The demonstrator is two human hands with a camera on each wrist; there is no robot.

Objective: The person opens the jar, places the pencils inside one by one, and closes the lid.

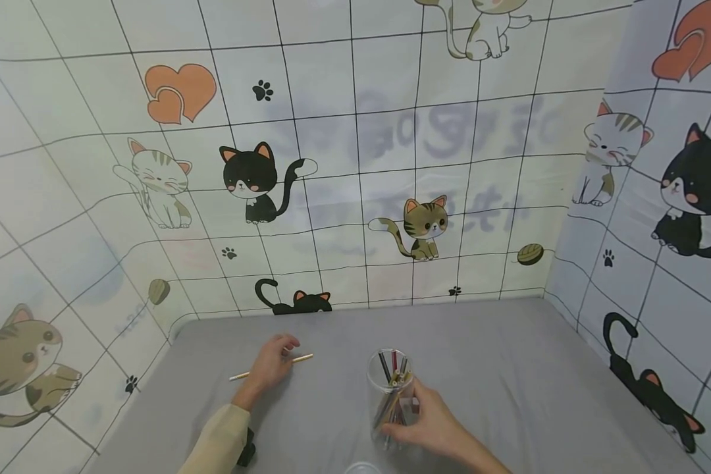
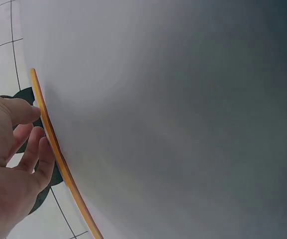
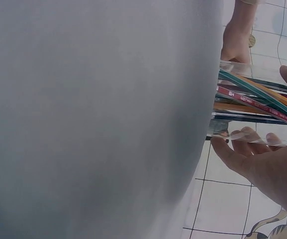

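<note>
A thin yellow pencil (image 2: 66, 172) lies on the grey tabletop, slanting across it in the head view. Over it is my left hand (image 1: 275, 362), palm inward, thumb and fingertips bent loosely and meeting the pencil's near edge in the left wrist view. No pinch on it shows there. My right hand (image 1: 423, 418) grips a clear cylindrical cup (image 1: 374, 398) from the right, thumb in front and fingers around the side. Inside the upright cup stand several pencils (image 3: 255, 102), among them red, teal, yellow and dark ones. The cup's base appears to be at the table surface.
A grey cloth (image 1: 320, 415) covers the table, with patterned curtains (image 1: 332, 171) around its back and sides. The rim of another clear round container (image 1: 363, 469) shows at the bottom edge. A black object (image 1: 247, 451) sits beside my left forearm.
</note>
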